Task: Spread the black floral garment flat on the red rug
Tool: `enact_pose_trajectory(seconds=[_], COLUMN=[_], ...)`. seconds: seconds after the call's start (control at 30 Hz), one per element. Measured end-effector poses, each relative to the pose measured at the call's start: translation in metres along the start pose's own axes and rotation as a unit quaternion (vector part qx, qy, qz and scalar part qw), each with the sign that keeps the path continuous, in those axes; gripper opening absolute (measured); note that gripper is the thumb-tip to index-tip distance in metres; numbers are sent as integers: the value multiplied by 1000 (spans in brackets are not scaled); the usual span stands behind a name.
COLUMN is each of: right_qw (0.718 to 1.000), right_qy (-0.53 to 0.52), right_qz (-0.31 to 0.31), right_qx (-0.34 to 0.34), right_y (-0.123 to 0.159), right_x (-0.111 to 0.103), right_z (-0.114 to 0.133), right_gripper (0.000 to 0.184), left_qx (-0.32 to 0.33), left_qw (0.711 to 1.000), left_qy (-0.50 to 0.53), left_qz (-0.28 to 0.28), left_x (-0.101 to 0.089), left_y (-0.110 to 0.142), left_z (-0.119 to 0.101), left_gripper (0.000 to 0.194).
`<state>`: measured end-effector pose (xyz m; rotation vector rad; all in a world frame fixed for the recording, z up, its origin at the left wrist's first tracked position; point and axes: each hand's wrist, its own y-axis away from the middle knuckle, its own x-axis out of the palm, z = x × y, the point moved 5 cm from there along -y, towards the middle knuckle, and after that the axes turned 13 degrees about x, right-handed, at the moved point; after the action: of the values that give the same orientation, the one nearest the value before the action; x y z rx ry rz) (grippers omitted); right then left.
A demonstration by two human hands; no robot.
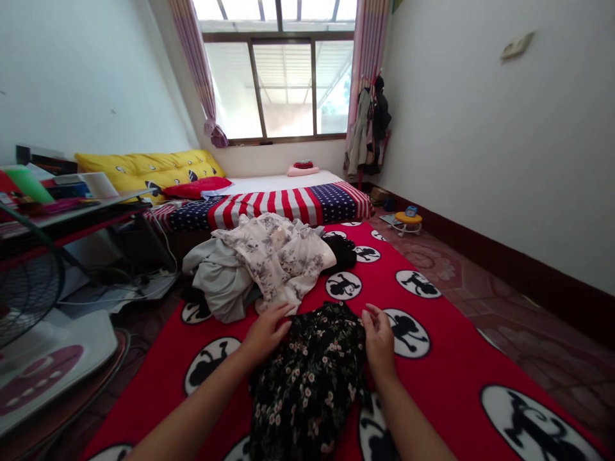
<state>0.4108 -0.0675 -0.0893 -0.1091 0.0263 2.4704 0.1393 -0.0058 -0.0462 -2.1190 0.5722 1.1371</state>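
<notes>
A black dress-like garment with small pink and white flowers (pixel 307 378) lies spread in front of me on a red blanket (pixel 446 358). My left hand (pixel 266 333) rests at its upper left edge, fingers stretched out and thumb apart. At the upper right edge is my right hand (pixel 379 336), with fingers loosely bent and apart, the thumb close to the cloth. Just beyond lies a heap of clothes: a white floral garment (pixel 283 250) on top, a pale grey one (pixel 223 282) at the left, and a black one (pixel 342 251) at the right.
Beyond the heap stands a low bed with a stars-and-stripes cover (pixel 269 208) and a yellow cushion (pixel 158 168). A cluttered desk (pixel 110 202), fan (pixel 29 288) and white plastic seat (pixel 57 371) line the left. A small yellow stool (pixel 408 219) stands right, near a coat rack.
</notes>
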Motion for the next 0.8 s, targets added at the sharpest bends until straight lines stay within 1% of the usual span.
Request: enact_pose_trajectory(seconds=[0.07,0.1,0.17,0.2,0.23,0.3,0.4,0.47,0.5,0.53,0.57,0.6,0.63,0.7,0.73,0.77,0.8], right_qw=[999,999,998,998,998,998,997,997,997,997,996,996,996,994,993,989,983], right_qy=[-14,-16,-10,-6,-3,-9,-25,-14,-2,10,21,32,41,60,71,85,104], right_qz=[27,39,56,59,60,58,64,76,81,83,82,80,78,84,95,112,135], right_qx=[20,22,18,15,15,24,31,14,3,-6,-11,-12,-13,-19,-30,-48,-72], right_y=[-2,-3,-4,-5,-5,-6,-6,-3,-2,0,1,2,1,-2,-5,-8,-10], right_x=[0,1,0,-1,-2,-5,-5,-3,-1,0,2,3,5,13,20,30,43], right_z=[-3,-4,-4,-3,-3,-3,-1,2,3,4,4,5,6,12,18,26,35], right_gripper=[44,43,42,42,42,43,43,41,41,40,39,38,37,34,32,29,26], left_qx=[-34,-48,-77,-92,-110,-159,-248,-299,-314,-319,-313,-297,-268,-188,-147,-111,-85], left_qw=[994,987,971,964,957,938,885,851,841,839,846,864,890,945,964,976,982], left_qy=[107,152,224,249,265,283,282,236,204,175,152,138,129,96,66,35,10], left_qz=[-18,-16,-13,-23,-45,-123,-275,-362,-391,-406,-403,-382,-346,-251,-212,-182,-166], left_x=[9,13,15,11,5,-15,-47,-63,-67,-69,-66,-61,-52,-32,-23,-16,-12], left_y=[19,28,45,53,61,79,111,129,135,137,135,129,119,97,88,81,76], left_z=[-19,-28,-42,-46,-46,-35,2,28,36,42,43,41,35,15,4,-6,-13], left_gripper=[54,53,41,33,28,26,35,38,38,36,34,32,29,27,26,27,28])
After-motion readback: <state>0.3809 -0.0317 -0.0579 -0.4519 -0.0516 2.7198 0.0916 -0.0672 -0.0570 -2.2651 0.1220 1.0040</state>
